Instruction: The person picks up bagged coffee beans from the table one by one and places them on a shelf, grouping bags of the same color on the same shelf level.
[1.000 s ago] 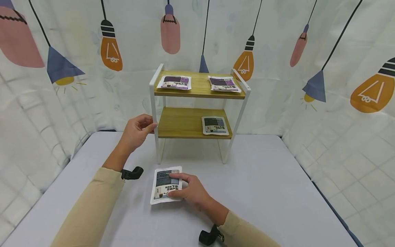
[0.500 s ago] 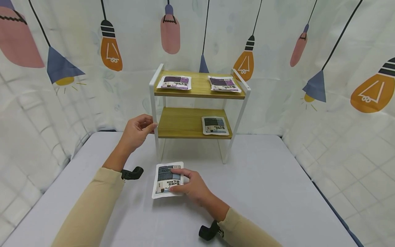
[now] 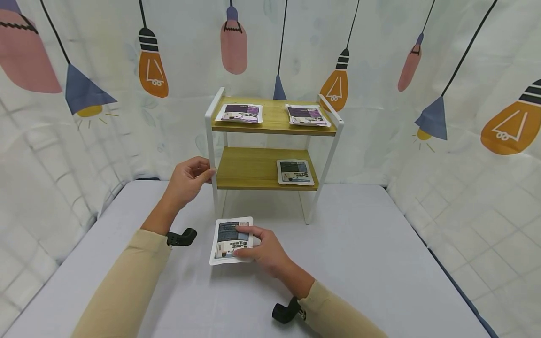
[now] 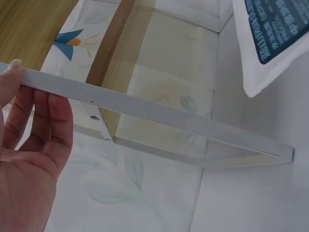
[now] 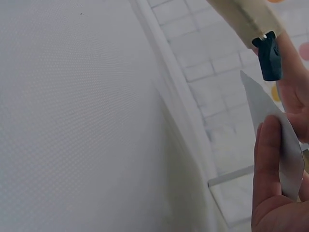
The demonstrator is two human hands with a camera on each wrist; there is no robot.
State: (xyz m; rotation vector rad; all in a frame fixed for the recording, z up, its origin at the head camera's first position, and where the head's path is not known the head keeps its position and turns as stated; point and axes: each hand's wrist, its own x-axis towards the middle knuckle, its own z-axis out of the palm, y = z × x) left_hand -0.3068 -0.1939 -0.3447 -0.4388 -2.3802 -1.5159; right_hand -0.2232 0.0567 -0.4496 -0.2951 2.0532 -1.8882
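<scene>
My left hand (image 3: 185,182) pinches the left white post of a small two-tier shelf (image 3: 249,166). In the left wrist view its thumb lies over the post (image 4: 159,108) and the fingers curl behind. My right hand (image 3: 270,253) holds a flat white pouch (image 3: 225,240) with a dark blue printed label by its right edge, thumb and a finger on the printed face. Seen edge-on in the right wrist view, the pouch (image 5: 289,159) has more fingers under it. It hangs over the table in front of the shelf, slightly tilted.
Two purple-labelled pouches lie on the top tier, a left pouch (image 3: 241,113) and a right pouch (image 3: 307,115). A blue-labelled pouch (image 3: 294,172) rests on the lower tier's right side. White cloth covers the table (image 3: 363,244); a printed curtain (image 3: 186,122) hangs behind.
My right hand has carried the pouch forward, closer to the shelf. The left hand has stayed on the post, and the shelf has not moved.
</scene>
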